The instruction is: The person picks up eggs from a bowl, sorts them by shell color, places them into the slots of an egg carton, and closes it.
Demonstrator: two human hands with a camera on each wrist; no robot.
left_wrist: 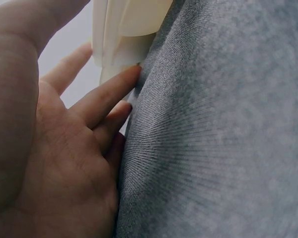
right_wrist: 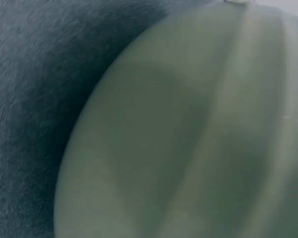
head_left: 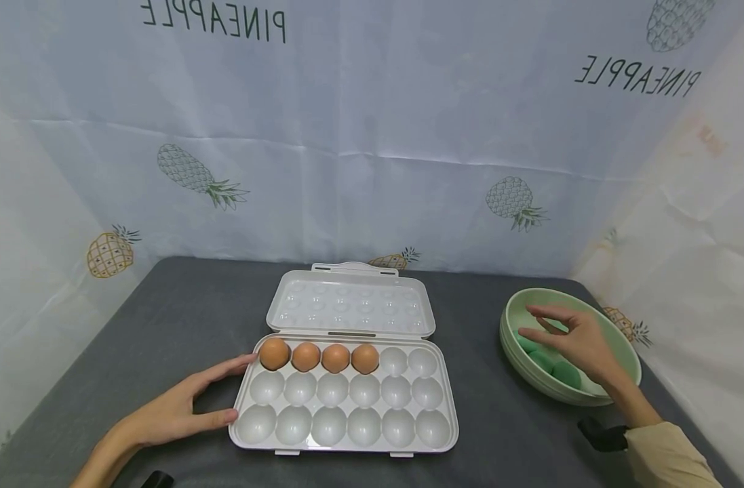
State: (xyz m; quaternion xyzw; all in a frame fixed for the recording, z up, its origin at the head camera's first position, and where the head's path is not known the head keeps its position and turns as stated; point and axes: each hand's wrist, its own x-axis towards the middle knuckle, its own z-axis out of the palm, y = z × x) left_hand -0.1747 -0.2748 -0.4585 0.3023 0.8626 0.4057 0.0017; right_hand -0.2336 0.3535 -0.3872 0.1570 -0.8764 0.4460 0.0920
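A white egg carton [head_left: 347,393] lies with its lid [head_left: 350,303] folded back. Four cups at the left of its far row hold brown eggs [head_left: 306,356]. The left hand [head_left: 164,410] touches the carton's left edge with thumb and a fingertip; in the left wrist view the hand [left_wrist: 69,148] has extended fingers beside the carton [left_wrist: 124,44]. Over the green bowl [head_left: 511,339] at right, the right hand [head_left: 582,342] has thumb and fingers apart, nothing between them. Green eggs [head_left: 566,373] lie in the bowl beneath it. The right wrist view shows only the bowl's outside [right_wrist: 139,148].
A dark grey cloth [head_left: 182,305] covers the table. Behind it and at both sides hangs a pale curtain [head_left: 372,102] with pineapple prints. Under the green bowl's rim, a second bowl edge shows, as in a stack.
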